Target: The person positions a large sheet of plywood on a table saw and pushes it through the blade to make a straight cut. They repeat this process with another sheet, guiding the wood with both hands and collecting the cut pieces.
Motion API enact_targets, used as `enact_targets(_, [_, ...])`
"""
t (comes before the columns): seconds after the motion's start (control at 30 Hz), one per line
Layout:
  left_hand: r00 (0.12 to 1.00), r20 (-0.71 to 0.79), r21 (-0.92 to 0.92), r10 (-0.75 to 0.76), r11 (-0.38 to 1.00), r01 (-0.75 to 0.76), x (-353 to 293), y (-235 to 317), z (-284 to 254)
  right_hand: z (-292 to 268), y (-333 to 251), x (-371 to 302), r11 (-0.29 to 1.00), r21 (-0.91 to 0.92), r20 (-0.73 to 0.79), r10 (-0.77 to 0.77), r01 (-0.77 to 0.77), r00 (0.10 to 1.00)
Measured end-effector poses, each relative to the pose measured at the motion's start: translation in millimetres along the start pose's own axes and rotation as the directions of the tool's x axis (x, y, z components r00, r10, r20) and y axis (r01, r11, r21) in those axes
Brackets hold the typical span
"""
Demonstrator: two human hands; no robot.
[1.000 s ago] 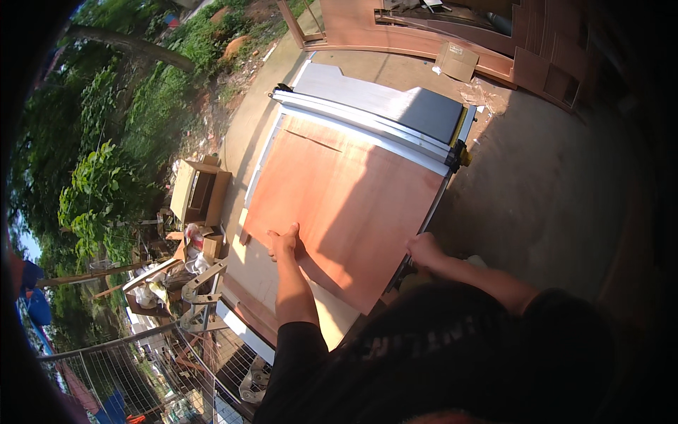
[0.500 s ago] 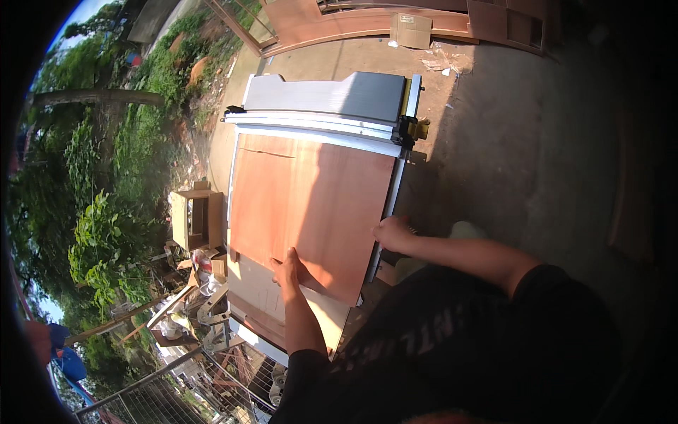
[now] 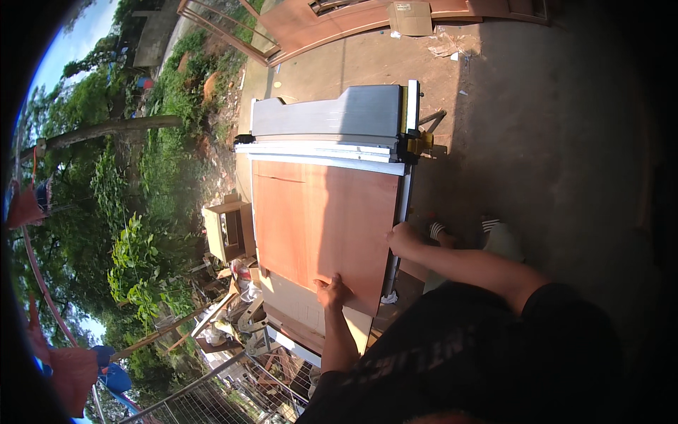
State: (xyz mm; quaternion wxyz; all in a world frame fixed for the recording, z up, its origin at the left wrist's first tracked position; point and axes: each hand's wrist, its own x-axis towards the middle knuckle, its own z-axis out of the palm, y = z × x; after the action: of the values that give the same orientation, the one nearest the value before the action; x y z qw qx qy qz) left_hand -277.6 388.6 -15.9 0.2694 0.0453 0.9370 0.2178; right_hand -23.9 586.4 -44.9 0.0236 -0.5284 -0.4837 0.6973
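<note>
A flat reddish-brown wooden panel (image 3: 293, 219) lies on a table saw, its far edge along the pale metal fence (image 3: 318, 152). A dark narrow slit runs through the panel near that edge. My left hand (image 3: 330, 291) is at the panel's near edge, thumb on top and fingers bent at the edge. At the right edge, my right hand (image 3: 404, 239) has its fingers curled around the panel's side. Beyond the fence is the saw's grey tabletop (image 3: 328, 113), with a black and yellow clamp (image 3: 413, 145) at the fence's right end.
Another board (image 3: 289, 304) lies under the panel's near side. Left of the saw are a wooden box (image 3: 227, 230) and piled scraps. A wire-mesh fence (image 3: 205, 396) stands at lower left. Wooden frames (image 3: 353, 28) and a cardboard box (image 3: 409, 19) lie at the far side.
My view has shifted, so the saw and panel appear lower and farther right. Both hands remain at the same panel edges, and my feet now show beside the saw.
</note>
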Motion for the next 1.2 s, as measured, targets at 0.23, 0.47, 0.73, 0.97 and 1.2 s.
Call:
enact_targets(0.23, [0.996,0.086,-0.142,0.023,0.99,-0.011,6.6,-0.7,-1.4,9.6,3.0,10.5,0.997,-0.028,-0.099,-0.074,0.072,0.992])
enact_targets(0.47, [0.991,-0.045,0.148,0.127,0.982,-0.119,-8.4,31.5,-8.6,6.6,-17.1,12.1,1.0,-0.027,-0.05,-0.013,0.012,0.999])
enact_targets(0.73, [0.978,-0.014,0.258,0.206,0.946,-0.196,28.3,19.8,-21.1,29.8,-12.4,35.9,0.998,-0.054,-0.085,-0.012,0.007,0.996])
enact_targets(0.97, [0.964,-0.061,0.196,0.26,0.95,-0.244,63.3,1.0,-15.4,10.6,-56.2,21.9,0.995,-0.032,0.025,0.096,-0.095,0.995])
enact_targets(1.2, [0.981,-0.056,0.146,0.185,0.974,-0.176,99.7,-14.8,-20.4,21.9,-64.9,44.5,0.985,-0.008,0.09,0.174,-0.174,0.981])
